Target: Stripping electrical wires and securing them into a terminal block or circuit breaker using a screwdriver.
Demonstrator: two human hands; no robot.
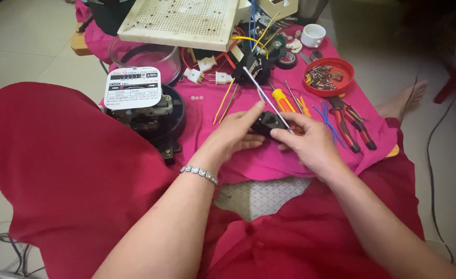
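Both hands meet mid-cloth, left hand and right hand either side of a small block. Meter sits off to the left. Pliers lie right, screw bowl behind them, cup farther back, perforated board rear-left.

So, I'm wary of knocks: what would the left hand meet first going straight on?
Probably the yellow-handled screwdriver, just beyond the left hand and its small black part; depth is unclear.

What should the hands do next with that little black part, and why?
Probably steady the small black part in the left hand while the right hand turns the thin screwdriver, since its tip seems already set in the part.
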